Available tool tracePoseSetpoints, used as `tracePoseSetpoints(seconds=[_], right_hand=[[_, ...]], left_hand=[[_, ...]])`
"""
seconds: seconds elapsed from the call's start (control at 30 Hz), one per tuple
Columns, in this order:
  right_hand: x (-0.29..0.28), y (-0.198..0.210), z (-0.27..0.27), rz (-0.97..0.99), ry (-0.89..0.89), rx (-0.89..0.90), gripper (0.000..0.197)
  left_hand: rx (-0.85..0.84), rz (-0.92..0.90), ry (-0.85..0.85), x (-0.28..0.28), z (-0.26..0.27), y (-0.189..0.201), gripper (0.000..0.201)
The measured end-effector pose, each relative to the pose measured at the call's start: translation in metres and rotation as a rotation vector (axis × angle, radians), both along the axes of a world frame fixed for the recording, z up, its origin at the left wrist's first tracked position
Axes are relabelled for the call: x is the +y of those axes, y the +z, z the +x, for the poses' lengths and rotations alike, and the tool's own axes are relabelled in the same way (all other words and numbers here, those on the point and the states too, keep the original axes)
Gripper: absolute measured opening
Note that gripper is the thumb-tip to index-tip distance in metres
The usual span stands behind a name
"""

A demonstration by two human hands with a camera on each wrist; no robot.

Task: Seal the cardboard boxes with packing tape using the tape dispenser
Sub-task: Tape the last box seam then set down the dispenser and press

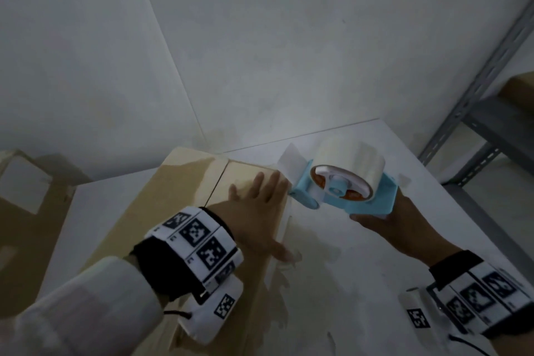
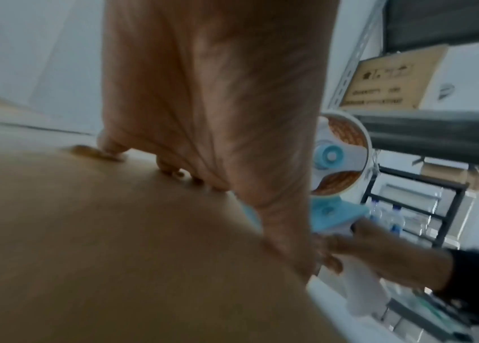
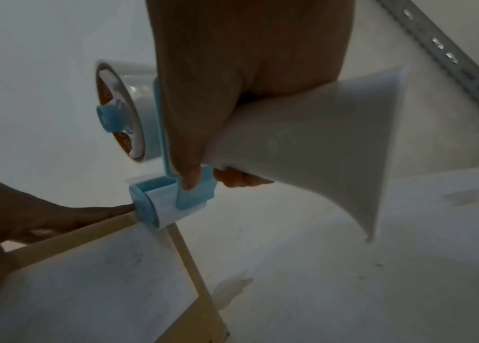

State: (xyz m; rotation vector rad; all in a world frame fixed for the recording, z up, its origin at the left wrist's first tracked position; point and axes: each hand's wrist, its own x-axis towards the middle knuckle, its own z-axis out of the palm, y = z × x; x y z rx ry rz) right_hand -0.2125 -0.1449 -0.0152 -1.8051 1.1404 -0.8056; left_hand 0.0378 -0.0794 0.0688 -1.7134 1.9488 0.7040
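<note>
A tan cardboard box (image 1: 185, 199) lies on the white table (image 1: 361, 269), its top flaps closed along a centre seam. My left hand (image 1: 254, 205) presses flat on the box top near the right edge, fingers straight. My right hand (image 1: 404, 228) grips the white handle (image 3: 305, 143) of a light-blue tape dispenser (image 1: 341, 185) carrying a clear tape roll (image 1: 349, 159). The dispenser's front roller (image 3: 156, 208) sits at the box's upper right edge, close to my left fingertips. In the left wrist view the left hand (image 2: 218, 104) rests on the box top (image 2: 115, 243).
A second cardboard box (image 1: 26, 205) with a white label stands at the left. A grey metal shelf rack (image 1: 485, 101) rises at the right, holding another box (image 2: 391, 79). White walls meet in a corner behind the table.
</note>
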Motion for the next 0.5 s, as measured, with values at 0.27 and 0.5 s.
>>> tracePoseSetpoints(seconds=[0.27,0.5], right_hand=[[0.001,0.007,0.000,0.045,0.033,0.009,0.080],[0.011,0.015,0.004,0.035,-0.048,0.103,0.050]], left_hand=[[-0.025,-0.005,0.002,0.003,0.008,0.001,0.117],[-0.005,-0.023,0.012,0.005,0.008,0.001,0.119]])
